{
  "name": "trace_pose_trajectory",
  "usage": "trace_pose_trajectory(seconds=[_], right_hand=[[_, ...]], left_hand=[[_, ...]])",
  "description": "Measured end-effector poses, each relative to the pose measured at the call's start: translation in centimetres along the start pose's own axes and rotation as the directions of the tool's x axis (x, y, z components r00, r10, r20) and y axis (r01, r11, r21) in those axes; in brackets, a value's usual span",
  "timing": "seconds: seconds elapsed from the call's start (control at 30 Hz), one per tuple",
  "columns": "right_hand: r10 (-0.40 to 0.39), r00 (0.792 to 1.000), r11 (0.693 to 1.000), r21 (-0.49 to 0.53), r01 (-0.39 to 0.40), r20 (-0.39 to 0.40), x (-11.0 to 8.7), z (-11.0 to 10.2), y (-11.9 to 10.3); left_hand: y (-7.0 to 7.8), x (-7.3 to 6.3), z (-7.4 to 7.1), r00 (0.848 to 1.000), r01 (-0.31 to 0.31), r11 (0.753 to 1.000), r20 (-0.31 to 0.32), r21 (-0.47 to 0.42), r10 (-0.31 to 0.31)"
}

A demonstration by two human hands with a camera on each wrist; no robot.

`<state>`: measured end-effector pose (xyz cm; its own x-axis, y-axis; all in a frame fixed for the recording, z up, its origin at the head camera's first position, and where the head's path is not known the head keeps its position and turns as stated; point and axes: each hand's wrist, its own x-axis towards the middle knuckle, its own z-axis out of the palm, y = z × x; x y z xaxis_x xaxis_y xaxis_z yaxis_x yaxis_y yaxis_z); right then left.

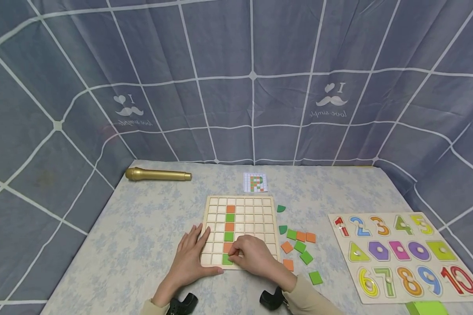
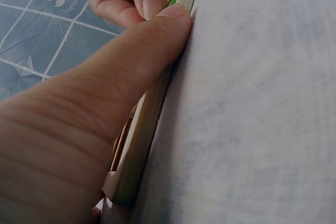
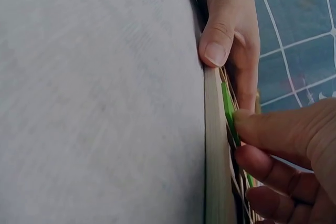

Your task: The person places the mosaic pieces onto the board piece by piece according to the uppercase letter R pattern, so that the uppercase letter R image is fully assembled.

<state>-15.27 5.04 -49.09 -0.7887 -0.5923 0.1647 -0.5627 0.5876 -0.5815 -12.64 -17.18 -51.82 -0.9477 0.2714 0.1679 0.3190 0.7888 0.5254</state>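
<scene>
A wooden grid board lies on the table, with a column of alternating orange and green square tiles set in it. My left hand rests on the board's near left corner, fingers spread along the left side and the thumb against the near edge. My right hand is over the lowest cells of the column. Its curled thumb and fingers hold the edge of the bottom green tile. In the right wrist view that green tile leans slightly at the thumb; its far side is hidden.
Loose orange and green tiles and two dark green quarter-round pieces lie right of the board. A pattern card is behind it. A gold microphone lies at the back left, a number-and-shape puzzle at the right, beside a green block.
</scene>
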Motion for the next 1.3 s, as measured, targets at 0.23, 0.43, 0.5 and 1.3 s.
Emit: trace_pose_trajectory(seconds=[0.23,0.43,0.5,1.3], right_hand=[[-0.055,0.998,0.998,0.039,0.055,0.022,-0.5,-0.3,0.7],[-0.041,0.996,0.998,0.054,0.045,-0.081,-1.1,-1.3,1.8],[-0.03,0.991,0.998,0.047,0.036,-0.127,-1.3,-1.9,2.4],[0.301,0.907,0.948,-0.008,-0.317,-0.294,-5.4,-9.5,9.7]], left_hand=[[0.0,0.0,0.1,1.0,0.007,1.0,0.008,-0.001,-0.007],[0.0,0.0,0.2,1.0,0.006,1.0,0.002,-0.002,-0.006],[0.0,0.0,0.3,1.0,0.019,1.0,0.007,-0.006,-0.019],[-0.1,0.2,0.2,0.999,0.042,0.999,0.032,-0.019,-0.041]])
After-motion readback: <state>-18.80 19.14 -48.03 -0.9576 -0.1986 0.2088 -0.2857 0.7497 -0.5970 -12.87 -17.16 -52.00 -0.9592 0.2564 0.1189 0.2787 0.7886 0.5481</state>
